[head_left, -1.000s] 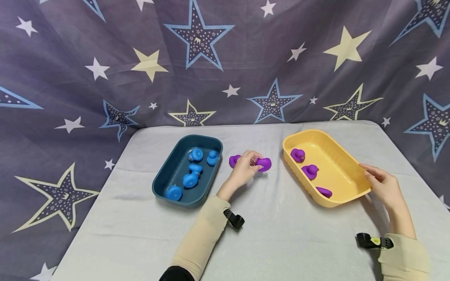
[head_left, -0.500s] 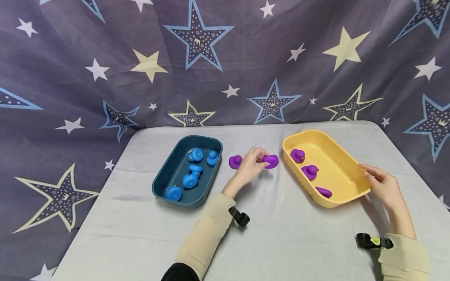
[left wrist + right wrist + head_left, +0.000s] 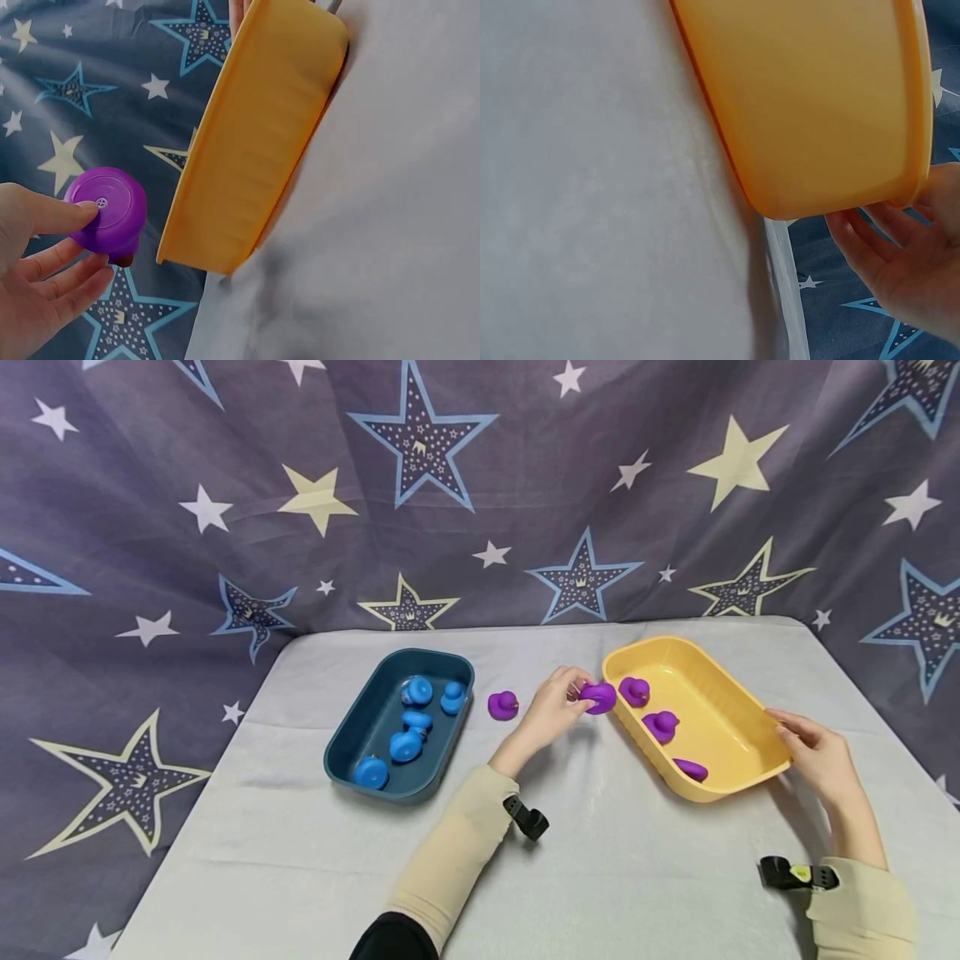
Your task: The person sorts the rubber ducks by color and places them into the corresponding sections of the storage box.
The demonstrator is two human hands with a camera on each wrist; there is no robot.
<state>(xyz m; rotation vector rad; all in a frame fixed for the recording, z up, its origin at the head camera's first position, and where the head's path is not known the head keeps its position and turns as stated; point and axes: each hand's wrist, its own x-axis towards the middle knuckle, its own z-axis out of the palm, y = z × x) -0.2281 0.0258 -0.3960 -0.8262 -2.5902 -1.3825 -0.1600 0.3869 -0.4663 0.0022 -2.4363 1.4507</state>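
The left hand [image 3: 553, 706] pinches a small purple rubber duck [image 3: 599, 697] between thumb and fingertips and holds it off the counter, just at the near-left rim of the yellow oblong plastic tray [image 3: 738, 768]. The left wrist view shows the duck's flat round base [image 3: 109, 204] turned toward the camera, the thumb [image 3: 52, 216] pressed on that base and the other fingers curled under the body, with the tray's ribbed outer wall [image 3: 247, 150] just beside it and not touching.

The right hand [image 3: 816, 755] grips the tray's far-right edge; in the right wrist view its fingers [image 3: 870, 240] curl up under the rim of the tray [image 3: 817, 97] at its corner.

Inside the yellow tray lie 3 more purple ducks: 1 near the left end [image 3: 634, 690], 1 toward the middle [image 3: 662, 726], and 1 tipped on its side by the near wall [image 3: 691, 769]. Another purple duck [image 3: 503, 704] stands alone on the grey cloth-covered counter [image 3: 615, 877], between the 2 trays and just left of the left hand.

To the left sits a dark teal oblong plastic tray [image 3: 351, 752] holding 5 blue rubber ducks [image 3: 407, 745] clustered along its length. Both forearms wear cream sleeves [image 3: 450, 860] with a black strap at each wrist. A purple-grey curtain printed with stars [image 3: 420, 435] hangs behind the counter.
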